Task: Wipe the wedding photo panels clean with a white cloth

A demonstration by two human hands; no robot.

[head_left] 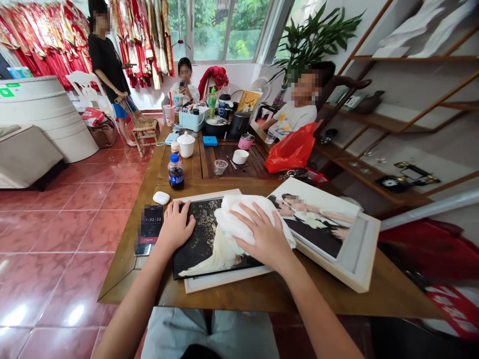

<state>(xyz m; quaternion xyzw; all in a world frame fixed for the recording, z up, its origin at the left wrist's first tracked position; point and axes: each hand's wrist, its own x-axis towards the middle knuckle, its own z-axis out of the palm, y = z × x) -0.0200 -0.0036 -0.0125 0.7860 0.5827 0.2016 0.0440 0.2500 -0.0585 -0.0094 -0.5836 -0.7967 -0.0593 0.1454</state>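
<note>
Head view, bottle: blue-capped, label illegible, dark liquid inside the bottle [175,174].
Clear cup: the small clear cup [220,167] holds contents too small to tell, near a white bowl [240,157].
Bin: the light-blue bin [192,120] holds assorted small items.
Picture: the dark photo panel [200,232] lies over a white frame [224,284] on the surface [119,279], under both hands.
Left hand [178,225]: flat, grasping nothing, on the panel's left part.
Right hand [267,239]: fingers spread atop white cloth [225,212] on the panel.
Phone [151,227]: ":32:22" readable.
</note>
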